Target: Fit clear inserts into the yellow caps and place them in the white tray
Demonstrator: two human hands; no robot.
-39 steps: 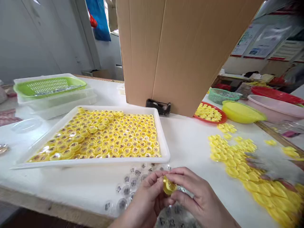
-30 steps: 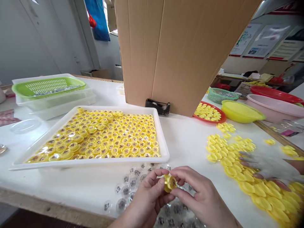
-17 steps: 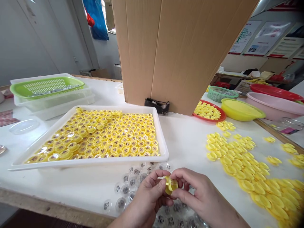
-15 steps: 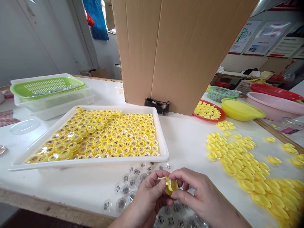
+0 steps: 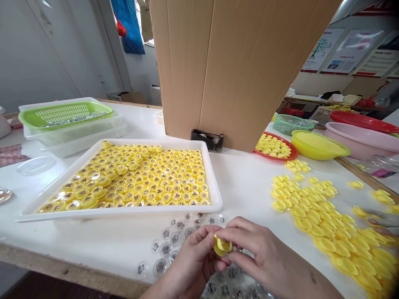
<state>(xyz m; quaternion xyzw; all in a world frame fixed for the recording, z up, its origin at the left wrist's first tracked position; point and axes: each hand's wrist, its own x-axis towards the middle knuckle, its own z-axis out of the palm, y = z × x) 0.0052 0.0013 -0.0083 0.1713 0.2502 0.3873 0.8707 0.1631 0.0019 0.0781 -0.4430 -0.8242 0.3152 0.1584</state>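
Note:
A small round yellow plastic piece (image 5: 222, 246) is pinched between my two hands above the table's near edge. My left hand (image 5: 196, 257) grips it from the left with thumb and fingers. From the right, my right hand (image 5: 258, 247) has its fingers closed on the same piece. Below and around the hands lie several clear round discs (image 5: 165, 248) with dark printed pictures; the hands hide some. A white tray (image 5: 124, 212) just beyond holds many yellow pieces (image 5: 162, 182) with printed pictures on top. Loose yellow plastic pieces (image 5: 330, 228) are spread out to the right.
A large cardboard box (image 5: 230, 74) stands behind the tray, with a black tape dispenser (image 5: 207, 140) at its foot. Green basket (image 5: 65, 116) sits atop plastic bins at left. A red plate (image 5: 291, 153) and yellow bowl (image 5: 318, 145) stand right. Another person's hand (image 5: 385, 222) reaches in.
The yellow piece has turned and tilted between my fingers, and its printed top partly shows. Another person's hand has come in at the right edge over the loose yellow pieces.

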